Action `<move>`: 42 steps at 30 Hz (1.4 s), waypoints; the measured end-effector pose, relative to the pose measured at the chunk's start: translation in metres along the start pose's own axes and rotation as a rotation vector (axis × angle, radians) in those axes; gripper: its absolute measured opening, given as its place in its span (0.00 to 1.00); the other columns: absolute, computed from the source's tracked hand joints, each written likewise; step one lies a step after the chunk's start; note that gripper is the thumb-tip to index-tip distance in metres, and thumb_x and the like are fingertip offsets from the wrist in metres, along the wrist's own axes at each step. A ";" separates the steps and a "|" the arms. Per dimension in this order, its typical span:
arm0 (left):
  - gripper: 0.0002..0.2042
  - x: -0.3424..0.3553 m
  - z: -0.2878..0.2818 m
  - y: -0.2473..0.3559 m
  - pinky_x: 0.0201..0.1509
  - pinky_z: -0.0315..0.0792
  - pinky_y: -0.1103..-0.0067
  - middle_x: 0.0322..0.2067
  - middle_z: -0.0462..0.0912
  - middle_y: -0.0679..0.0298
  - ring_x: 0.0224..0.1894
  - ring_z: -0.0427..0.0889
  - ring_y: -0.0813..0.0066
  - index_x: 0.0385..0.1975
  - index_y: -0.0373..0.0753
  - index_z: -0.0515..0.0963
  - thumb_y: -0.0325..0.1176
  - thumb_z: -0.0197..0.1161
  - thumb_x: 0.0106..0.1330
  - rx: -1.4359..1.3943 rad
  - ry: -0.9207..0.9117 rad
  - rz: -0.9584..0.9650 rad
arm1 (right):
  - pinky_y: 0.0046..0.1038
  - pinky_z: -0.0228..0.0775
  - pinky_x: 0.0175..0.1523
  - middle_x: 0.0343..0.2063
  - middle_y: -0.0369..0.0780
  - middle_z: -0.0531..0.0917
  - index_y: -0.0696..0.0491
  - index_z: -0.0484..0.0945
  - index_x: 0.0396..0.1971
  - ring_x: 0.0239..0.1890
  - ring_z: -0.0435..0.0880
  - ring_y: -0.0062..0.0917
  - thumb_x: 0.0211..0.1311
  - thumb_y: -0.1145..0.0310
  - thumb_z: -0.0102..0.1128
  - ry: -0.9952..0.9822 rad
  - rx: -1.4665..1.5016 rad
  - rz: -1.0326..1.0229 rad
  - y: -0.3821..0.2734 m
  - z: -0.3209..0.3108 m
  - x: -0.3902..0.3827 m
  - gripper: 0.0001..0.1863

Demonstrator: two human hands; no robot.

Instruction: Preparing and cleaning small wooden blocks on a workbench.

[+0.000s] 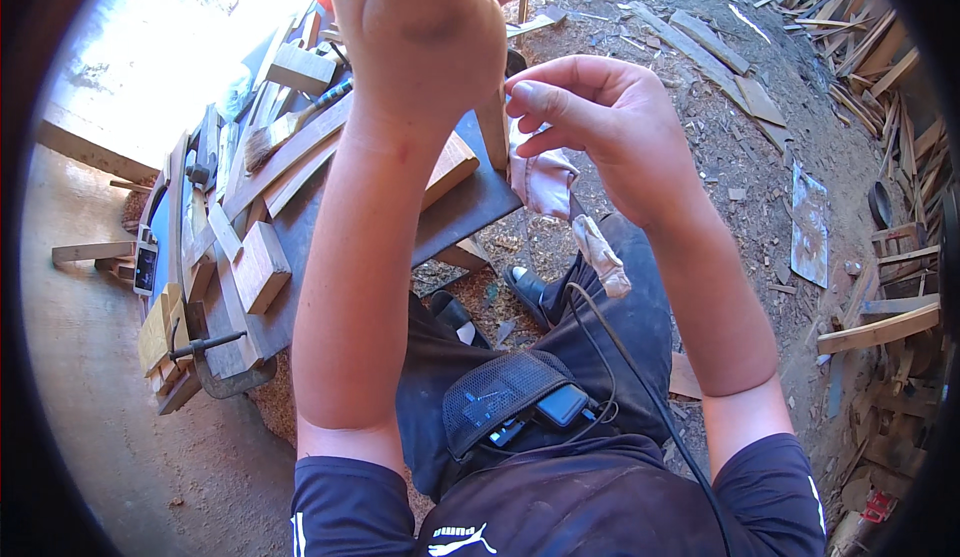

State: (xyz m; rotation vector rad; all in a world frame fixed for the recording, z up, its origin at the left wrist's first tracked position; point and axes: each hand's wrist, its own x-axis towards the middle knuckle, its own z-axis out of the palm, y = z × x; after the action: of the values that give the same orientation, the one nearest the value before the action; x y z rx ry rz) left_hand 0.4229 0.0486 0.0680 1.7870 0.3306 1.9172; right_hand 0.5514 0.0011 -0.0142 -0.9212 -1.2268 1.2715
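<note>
My left hand (430, 17) is raised high and close to the camera, its back and wrist filling the view. Its fingers are cut off by the upper edge or hidden behind the hand. Just right of it is my right hand (610, 132), with curled fingers and the thumb tip drawn up to the index finger. Anything pinched there is too small to make out. Behind my left forearm lies a paintbrush (265, 144) with pale bristles, among wood strips on a dark workbench (475, 212). A pale wood block (262, 267) sits near the bench's front edge.
A clamp (232, 377) grips the bench's near left corner. A pinkish cloth (545, 179) hangs beside the bench. On my lap is a mesh pouch (490, 397) with a device and cable. Planks (700, 42) lie on the littered ground; scrap wood (885, 332) piles up at right.
</note>
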 end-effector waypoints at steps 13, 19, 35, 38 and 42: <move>0.30 -0.007 -0.002 -0.001 0.21 0.59 0.81 0.19 0.67 0.70 0.17 0.61 0.81 0.25 0.42 0.70 0.54 0.31 0.84 0.101 0.011 0.080 | 0.24 0.80 0.37 0.31 0.39 0.89 0.57 0.87 0.39 0.33 0.87 0.20 0.62 0.65 0.73 0.124 -0.197 -0.419 -0.026 0.000 -0.012 0.11; 0.26 -0.011 -0.055 0.033 0.48 0.71 0.78 0.39 0.78 0.66 0.39 0.71 0.81 0.58 0.35 0.78 0.49 0.40 0.84 0.429 -0.371 -0.117 | 0.42 0.76 0.53 0.35 0.50 0.85 0.60 0.81 0.44 0.43 0.86 0.42 0.61 0.60 0.68 0.011 -1.103 -0.200 0.020 -0.012 -0.029 0.19; 0.17 -0.030 -0.073 0.070 0.53 0.80 0.75 0.45 0.86 0.59 0.45 0.85 0.76 0.52 0.31 0.82 0.27 0.73 0.65 0.393 0.035 -0.021 | 0.25 0.79 0.26 0.38 0.45 0.85 0.64 0.77 0.53 0.32 0.86 0.23 0.66 0.72 0.54 0.120 -0.112 0.155 0.015 -0.038 -0.076 0.18; 0.14 -0.060 -0.069 0.075 0.52 0.81 0.74 0.42 0.87 0.59 0.43 0.86 0.74 0.47 0.34 0.82 0.26 0.75 0.62 0.555 0.065 0.226 | 0.20 0.76 0.21 0.34 0.43 0.84 0.58 0.72 0.54 0.22 0.83 0.22 0.73 0.62 0.45 0.107 0.372 0.158 -0.008 -0.025 -0.077 0.18; 0.14 -0.105 -0.056 0.079 0.60 0.83 0.63 0.45 0.83 0.59 0.48 0.87 0.63 0.43 0.36 0.85 0.24 0.75 0.56 0.554 -0.401 0.500 | 0.15 0.66 0.16 0.28 0.38 0.83 0.55 0.75 0.48 0.18 0.78 0.14 0.73 0.53 0.51 -0.189 0.518 0.227 -0.009 -0.027 -0.059 0.19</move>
State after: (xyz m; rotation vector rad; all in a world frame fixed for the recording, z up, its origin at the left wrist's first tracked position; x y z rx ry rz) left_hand 0.3553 -0.0628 0.0108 2.7831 0.3103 1.8143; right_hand 0.5857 -0.0546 -0.0190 -0.5781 -0.8775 1.7840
